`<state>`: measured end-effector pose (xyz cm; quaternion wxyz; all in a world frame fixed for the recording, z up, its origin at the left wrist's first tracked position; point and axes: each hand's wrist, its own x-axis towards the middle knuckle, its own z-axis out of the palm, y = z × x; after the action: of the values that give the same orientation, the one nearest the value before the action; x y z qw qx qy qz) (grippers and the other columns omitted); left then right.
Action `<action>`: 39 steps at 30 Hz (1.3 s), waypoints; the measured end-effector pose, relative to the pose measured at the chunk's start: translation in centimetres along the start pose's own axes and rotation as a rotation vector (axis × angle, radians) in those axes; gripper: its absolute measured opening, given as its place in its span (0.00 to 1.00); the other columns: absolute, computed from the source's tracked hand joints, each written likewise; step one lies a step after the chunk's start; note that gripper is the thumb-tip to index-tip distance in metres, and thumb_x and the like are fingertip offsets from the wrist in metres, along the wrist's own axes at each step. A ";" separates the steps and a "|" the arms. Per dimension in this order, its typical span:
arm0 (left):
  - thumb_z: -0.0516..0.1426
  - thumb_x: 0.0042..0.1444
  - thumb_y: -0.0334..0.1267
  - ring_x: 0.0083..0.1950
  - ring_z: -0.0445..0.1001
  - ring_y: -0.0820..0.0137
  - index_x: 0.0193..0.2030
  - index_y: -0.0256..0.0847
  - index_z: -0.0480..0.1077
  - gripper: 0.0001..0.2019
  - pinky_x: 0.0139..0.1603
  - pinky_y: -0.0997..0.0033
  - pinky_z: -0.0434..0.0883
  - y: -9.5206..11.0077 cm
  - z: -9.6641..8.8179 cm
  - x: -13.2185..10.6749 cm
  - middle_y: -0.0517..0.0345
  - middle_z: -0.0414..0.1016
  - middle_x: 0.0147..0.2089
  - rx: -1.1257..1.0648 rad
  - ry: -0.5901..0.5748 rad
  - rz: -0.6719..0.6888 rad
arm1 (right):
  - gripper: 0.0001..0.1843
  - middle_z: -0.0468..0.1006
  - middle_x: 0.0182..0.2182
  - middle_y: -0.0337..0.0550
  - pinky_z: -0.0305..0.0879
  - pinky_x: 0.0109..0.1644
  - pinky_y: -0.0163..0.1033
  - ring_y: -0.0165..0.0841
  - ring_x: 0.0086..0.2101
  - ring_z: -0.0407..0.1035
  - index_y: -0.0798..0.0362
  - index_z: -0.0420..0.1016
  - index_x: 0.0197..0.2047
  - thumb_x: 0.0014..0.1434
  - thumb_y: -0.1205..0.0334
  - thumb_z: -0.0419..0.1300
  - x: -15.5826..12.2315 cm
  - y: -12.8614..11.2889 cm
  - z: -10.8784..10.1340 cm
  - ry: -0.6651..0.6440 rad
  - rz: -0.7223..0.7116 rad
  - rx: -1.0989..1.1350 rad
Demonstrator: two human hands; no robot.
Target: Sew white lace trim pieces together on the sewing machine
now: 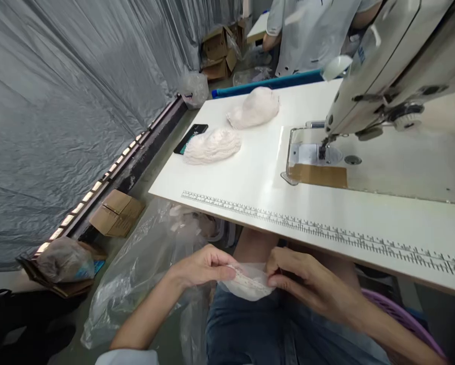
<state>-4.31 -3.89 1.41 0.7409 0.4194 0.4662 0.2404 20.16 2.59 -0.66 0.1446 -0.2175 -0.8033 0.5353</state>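
My left hand (202, 266) and my right hand (301, 281) are both over my lap, below the front edge of the white sewing table (250, 177). Each pinches one end of a small pale fabric piece with a lace edge (248, 284), fingers closed on it. The piece hangs between the hands above my blue jeans. On the table lie two heaps of similar pale pieces, one nearer (212, 146) and one farther back (255, 107).
A sewing machine (394, 66) stands at the table's right, its needle over a metal plate (314, 154). A printed ruler (326, 234) runs along the front edge. A phone (189, 137), a clear plastic bag (144, 274), cardboard boxes (117, 213) and another person (311, 30) are around.
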 end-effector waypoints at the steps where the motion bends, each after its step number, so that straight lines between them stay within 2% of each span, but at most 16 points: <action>1: 0.62 0.50 0.47 0.38 0.75 0.67 0.45 0.34 0.75 0.21 0.40 0.74 0.69 -0.5 -0.2 0.2 0.47 0.78 0.39 -0.003 -0.015 -0.010 | 0.11 0.71 0.37 0.43 0.62 0.41 0.37 0.34 0.36 0.66 0.51 0.67 0.39 0.63 0.51 0.52 -0.3 0.2 0.1 -0.013 0.011 0.033; 2: 0.62 0.50 0.47 0.38 0.75 0.67 0.45 0.34 0.76 0.20 0.40 0.74 0.69 -1.0 -0.3 0.5 0.47 0.78 0.39 -0.008 -0.028 -0.020 | 0.14 0.70 0.42 0.44 0.62 0.44 0.39 0.36 0.41 0.66 0.50 0.66 0.44 0.60 0.50 0.56 -0.4 0.4 0.3 -0.026 0.017 0.059; 4: 0.62 0.50 0.47 0.39 0.75 0.67 0.44 0.34 0.76 0.20 0.41 0.74 0.69 -1.7 -0.4 1.0 0.47 0.78 0.39 -0.004 -0.057 -0.036 | 0.28 0.66 0.51 0.47 0.61 0.50 0.41 0.40 0.49 0.62 0.47 0.61 0.54 0.53 0.48 0.63 -0.4 0.5 0.5 -0.065 0.010 0.088; 5: 0.62 0.50 0.47 0.40 0.75 0.67 0.44 0.34 0.76 0.20 0.41 0.74 0.69 -1.8 -0.4 1.2 0.48 0.78 0.39 0.009 -0.075 -0.040 | 0.34 0.64 0.52 0.47 0.60 0.51 0.42 0.41 0.51 0.60 0.47 0.59 0.57 0.50 0.47 0.65 -0.1 0.6 0.6 -0.094 0.000 0.095; 7: 0.61 0.51 0.47 0.39 0.75 0.68 0.44 0.34 0.76 0.19 0.41 0.75 0.69 -1.8 -0.4 1.3 0.48 0.78 0.38 0.033 -0.107 -0.041 | 0.37 0.66 0.51 0.46 0.59 0.52 0.42 0.41 0.51 0.60 0.46 0.59 0.58 0.48 0.47 0.66 0.4 0.7 0.8 -0.157 -0.005 0.110; 10: 0.61 0.51 0.47 0.36 0.74 0.71 0.42 0.34 0.77 0.18 0.38 0.77 0.69 -1.6 -0.3 1.2 0.50 0.78 0.36 0.035 -0.078 -0.039 | 0.27 0.70 0.42 0.42 0.62 0.44 0.38 0.38 0.44 0.63 0.47 0.66 0.52 0.50 0.49 0.64 0.7 1.3 1.1 -0.188 0.067 0.120; 14: 0.63 0.49 0.48 0.32 0.73 0.73 0.38 0.33 0.77 0.18 0.35 0.78 0.68 -2.0 -0.2 0.7 0.51 0.78 0.32 0.000 0.045 -0.043 | 0.10 0.72 0.32 0.39 0.58 0.38 0.34 0.33 0.36 0.64 0.52 0.72 0.36 0.56 0.53 0.60 0.3 2.5 1.6 -0.136 0.102 0.129; 17: 0.63 0.48 0.47 0.31 0.73 0.74 0.37 0.33 0.77 0.17 0.34 0.79 0.68 -2.3 -0.3 0.3 0.52 0.77 0.32 -0.009 0.073 -0.042 | 0.13 0.72 0.26 0.38 0.56 0.35 0.34 0.30 0.30 0.64 0.54 0.72 0.30 0.60 0.54 0.56 0.2 3.0 2.0 -0.135 0.048 0.213; 20: 0.63 0.49 0.45 0.31 0.72 0.75 0.39 0.33 0.76 0.16 0.33 0.80 0.67 -2.0 -0.3 0.2 0.53 0.77 0.32 0.059 0.022 -0.047 | 0.15 0.70 0.24 0.37 0.55 0.32 0.33 0.29 0.27 0.63 0.56 0.72 0.29 0.60 0.54 0.55 0.5 3.1 2.2 -0.158 0.024 0.285; 23: 0.65 0.45 0.39 0.33 0.72 0.73 0.42 0.34 0.76 0.17 0.36 0.78 0.68 -1.2 0.2 0.9 0.52 0.78 0.35 0.187 -0.048 -0.053 | 0.15 0.67 0.22 0.36 0.53 0.30 0.32 0.27 0.25 0.61 0.57 0.72 0.29 0.61 0.55 0.55 1.0 2.9 2.1 -0.199 0.001 0.277; 28: 0.64 0.46 0.36 0.26 0.69 0.77 0.35 0.33 0.78 0.10 0.29 0.81 0.66 -0.6 1.4 2.5 0.57 0.76 0.27 0.252 -0.020 -0.107 | 0.15 0.62 0.21 0.34 0.50 0.28 0.32 0.26 0.23 0.57 0.57 0.71 0.29 0.62 0.56 0.53 0.8 3.4 1.3 -0.263 0.001 0.262; 31: 0.64 0.46 0.37 0.25 0.68 0.78 0.35 0.33 0.78 0.10 0.27 0.81 0.65 -0.8 1.6 2.7 0.57 0.76 0.25 0.221 -0.034 -0.107 | 0.18 0.61 0.21 0.34 0.50 0.27 0.32 0.26 0.23 0.56 0.57 0.70 0.28 0.63 0.54 0.51 0.3 3.8 0.8 -0.298 -0.002 0.307; 33: 0.64 0.46 0.37 0.25 0.68 0.77 0.36 0.33 0.78 0.11 0.27 0.81 0.65 -1.0 1.5 2.6 0.56 0.76 0.26 0.212 -0.033 -0.109 | 0.18 0.64 0.22 0.35 0.52 0.29 0.32 0.26 0.24 0.58 0.57 0.72 0.29 0.63 0.53 0.51 0.1 3.7 0.5 -0.308 -0.003 0.308; 36: 0.65 0.45 0.38 0.26 0.70 0.76 0.35 0.34 0.78 0.11 0.28 0.81 0.65 -1.3 1.3 2.4 0.54 0.77 0.28 0.201 -0.011 -0.113 | 0.13 0.71 0.26 0.38 0.55 0.31 0.32 0.29 0.28 0.63 0.56 0.74 0.32 0.59 0.54 0.57 0.1 3.3 0.6 -0.302 0.040 0.258; 39: 0.65 0.45 0.39 0.28 0.71 0.76 0.33 0.33 0.78 0.12 0.29 0.81 0.66 -1.5 1.2 2.0 0.54 0.77 0.28 0.175 0.028 -0.122 | 0.11 0.70 0.25 0.36 0.53 0.30 0.31 0.28 0.27 0.63 0.56 0.73 0.29 0.57 0.57 0.60 0.1 3.3 0.9 -0.284 0.043 0.219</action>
<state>-2.37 -3.66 -0.63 0.7082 0.4500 0.5203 0.1589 20.28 3.00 -4.02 0.0410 -0.1401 -0.7476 0.6480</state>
